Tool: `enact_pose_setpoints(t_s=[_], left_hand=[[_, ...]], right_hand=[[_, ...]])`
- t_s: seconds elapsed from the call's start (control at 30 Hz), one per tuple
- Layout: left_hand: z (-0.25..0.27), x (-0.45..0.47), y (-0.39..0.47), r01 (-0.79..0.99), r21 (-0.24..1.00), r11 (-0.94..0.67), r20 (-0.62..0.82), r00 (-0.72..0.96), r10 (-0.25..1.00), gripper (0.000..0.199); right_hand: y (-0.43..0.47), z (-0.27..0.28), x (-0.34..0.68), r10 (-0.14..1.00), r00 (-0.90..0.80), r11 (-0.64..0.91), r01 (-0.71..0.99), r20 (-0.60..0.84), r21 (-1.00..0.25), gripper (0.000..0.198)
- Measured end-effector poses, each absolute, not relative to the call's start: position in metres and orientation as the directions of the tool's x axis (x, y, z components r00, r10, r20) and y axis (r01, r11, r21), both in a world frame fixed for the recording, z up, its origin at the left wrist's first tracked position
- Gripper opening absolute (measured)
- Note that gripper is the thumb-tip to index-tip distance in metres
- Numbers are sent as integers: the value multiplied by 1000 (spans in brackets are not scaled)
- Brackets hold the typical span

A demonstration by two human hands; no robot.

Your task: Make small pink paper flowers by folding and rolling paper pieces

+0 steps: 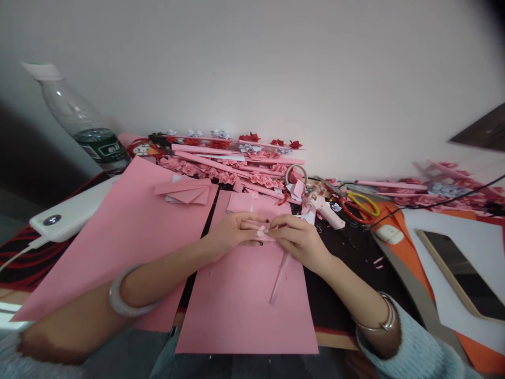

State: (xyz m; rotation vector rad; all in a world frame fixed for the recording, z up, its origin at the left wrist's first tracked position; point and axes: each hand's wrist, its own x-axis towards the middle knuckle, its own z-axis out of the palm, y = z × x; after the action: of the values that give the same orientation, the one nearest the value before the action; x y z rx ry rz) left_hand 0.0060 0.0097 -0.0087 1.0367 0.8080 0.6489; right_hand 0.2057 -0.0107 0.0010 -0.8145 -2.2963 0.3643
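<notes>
Centrally, in the one view from the head camera, a person's two bare hands meet over a desk (335, 338) pushed against a plain grey wall (276, 79). The left hand (232, 231) and right hand (302, 239) each have their grip pinched together on a small piece of folded pink paper (269, 237), held between them just above a large pink sheet (248, 321). A narrow pale strip (277, 284) lies on that sheet, below the right hand. A second pink sheet (142, 231) spreads to the left, with folded pink pieces (187, 190) near its far edge. Beside it lies a white device (74, 208) with a cable plugged in; behind stands a clear bottle (89, 123) with a green label. Along the wall runs a heap of pink, red and white paper flowers (232, 171). To the right, on the desk's black covering (343, 268), are a pale glue gun (325, 210), scissors (363, 205) with red and yellow handles, and paper scraps (379, 262). Farther right, a phone (461, 271) rests on white paper (483, 239) over orange sheets (481, 355).
</notes>
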Motion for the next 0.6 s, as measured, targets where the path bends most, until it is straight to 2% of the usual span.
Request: enact_pose_setpoints(t_s=[0.13, 0.3, 0.6], left_hand=[[-9, 5, 7, -47, 929, 368, -283, 553, 784, 29], [-8, 5, 8, -18, 935, 355, -287, 550, 784, 27], [-10, 7, 7, -4, 914, 405, -332, 565, 755, 28]], right_hand=[[-9, 6, 204, 679, -575, 719, 396, 456, -571, 15], [-8, 8, 203, 717, -591, 649, 373, 369, -663, 14], [-11, 2, 199, 791, -535, 546, 399, 297, -737, 7]])
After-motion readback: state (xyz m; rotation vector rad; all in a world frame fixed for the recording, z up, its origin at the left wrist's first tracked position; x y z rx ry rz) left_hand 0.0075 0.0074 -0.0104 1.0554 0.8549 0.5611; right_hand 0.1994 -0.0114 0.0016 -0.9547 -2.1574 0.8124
